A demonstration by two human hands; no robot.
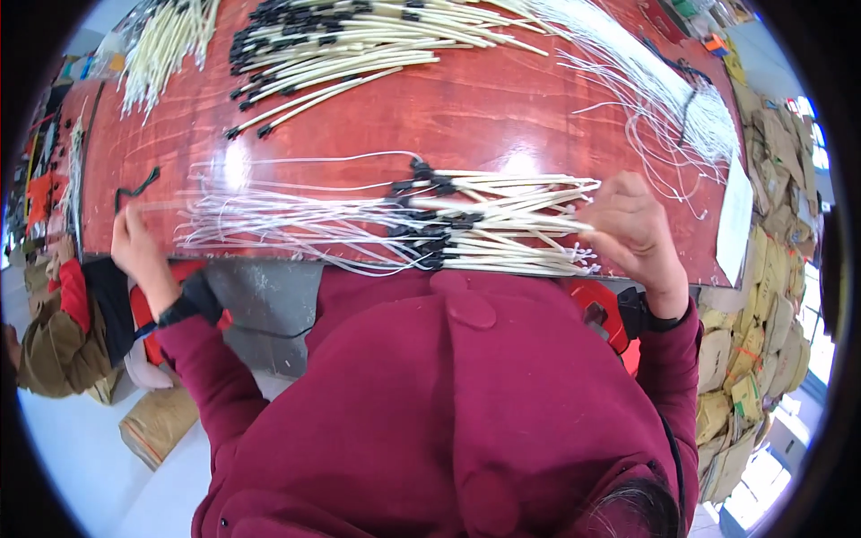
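Note:
Across the near edge of the red table lies a row of wire harnesses, with thin white wires to the left, black connectors in the middle and cream sleeved ends to the right. My left hand is closed in a pinch at the left; a faint, blurred white strand runs from its fingertips toward the loose wires. Just above those fingers is a short black tie. With curled fingers, my right hand grips the right tip of a cream sleeved wire.
More cream harnesses are heaped at the far middle, another bundle at the far left. A tied bundle of white wires lies far right, beside a white strip. Brown sacks are stacked beyond; another person is at left.

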